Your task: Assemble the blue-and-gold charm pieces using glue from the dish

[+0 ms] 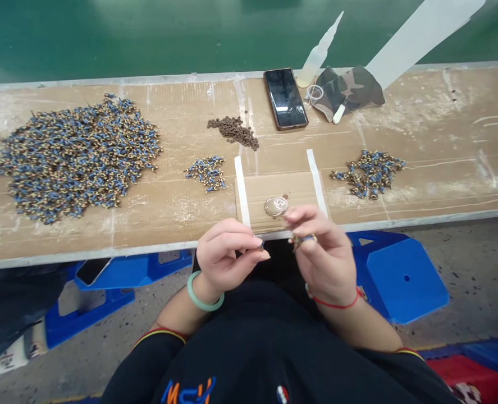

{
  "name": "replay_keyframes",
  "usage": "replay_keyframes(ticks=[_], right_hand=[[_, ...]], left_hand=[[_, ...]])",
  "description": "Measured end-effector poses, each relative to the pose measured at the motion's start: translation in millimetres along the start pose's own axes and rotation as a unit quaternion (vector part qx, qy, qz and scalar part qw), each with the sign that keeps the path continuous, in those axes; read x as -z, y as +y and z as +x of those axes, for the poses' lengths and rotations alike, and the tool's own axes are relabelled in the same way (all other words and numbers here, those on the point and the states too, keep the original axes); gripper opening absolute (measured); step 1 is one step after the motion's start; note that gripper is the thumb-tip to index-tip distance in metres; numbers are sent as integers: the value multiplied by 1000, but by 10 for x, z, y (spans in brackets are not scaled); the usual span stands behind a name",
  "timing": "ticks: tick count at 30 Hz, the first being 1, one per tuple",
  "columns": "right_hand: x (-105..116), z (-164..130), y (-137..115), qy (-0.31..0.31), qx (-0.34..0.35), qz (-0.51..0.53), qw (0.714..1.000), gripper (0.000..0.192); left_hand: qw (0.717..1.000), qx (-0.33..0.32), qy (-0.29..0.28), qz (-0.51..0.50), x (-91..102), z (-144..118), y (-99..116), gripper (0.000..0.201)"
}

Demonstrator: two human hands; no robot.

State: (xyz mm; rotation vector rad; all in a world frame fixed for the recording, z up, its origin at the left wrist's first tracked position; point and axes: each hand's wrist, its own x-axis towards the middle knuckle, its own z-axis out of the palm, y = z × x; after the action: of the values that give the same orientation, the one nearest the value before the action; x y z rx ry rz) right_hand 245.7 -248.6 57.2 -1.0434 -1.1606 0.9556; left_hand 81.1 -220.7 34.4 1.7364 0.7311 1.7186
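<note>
a: what is held at the lower centre of the frame?

b: a small blue-and-brass part (303, 240) is pinched between the fingertips of the right hand (322, 255), just below the bench edge (105, 253). the left hand (227, 255) is closed too — thumb pressed to fingers on something tiny and dark, too small to be told.

a: and what is seen above the hands?

b: a round metal dish (276, 206) on a taped cardboard square (280, 196). a big heap of blue-and-brass parts (76, 154) is spread at the upper left, a small cluster (206, 171) left of centre, another pile (369, 173) to the right. brown beads (234, 131), a phone (285, 98) and a squeeze bottle (318, 53) lie further back.
</note>
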Motion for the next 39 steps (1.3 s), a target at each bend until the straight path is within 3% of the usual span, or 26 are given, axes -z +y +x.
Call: replay_keyframes(ticks=[4, 8, 28, 39], right_hand=[[-207, -100, -103, -53, -113, 164, 979, 13], [-223, -132, -133, -37, -155, 205, 966, 11], [-204, -105, -194, -54, -137, 196, 969, 9], [-175, -114, -203, -79, -119, 215, 966, 5]], left_hand=[[999, -34, -23, 26, 12, 39, 50, 17], [997, -54, -27, 39, 15, 48, 87, 13], [993, -79, -49, 78, 69, 72, 145, 11], [982, -142, -69, 99, 94, 135, 140, 10]])
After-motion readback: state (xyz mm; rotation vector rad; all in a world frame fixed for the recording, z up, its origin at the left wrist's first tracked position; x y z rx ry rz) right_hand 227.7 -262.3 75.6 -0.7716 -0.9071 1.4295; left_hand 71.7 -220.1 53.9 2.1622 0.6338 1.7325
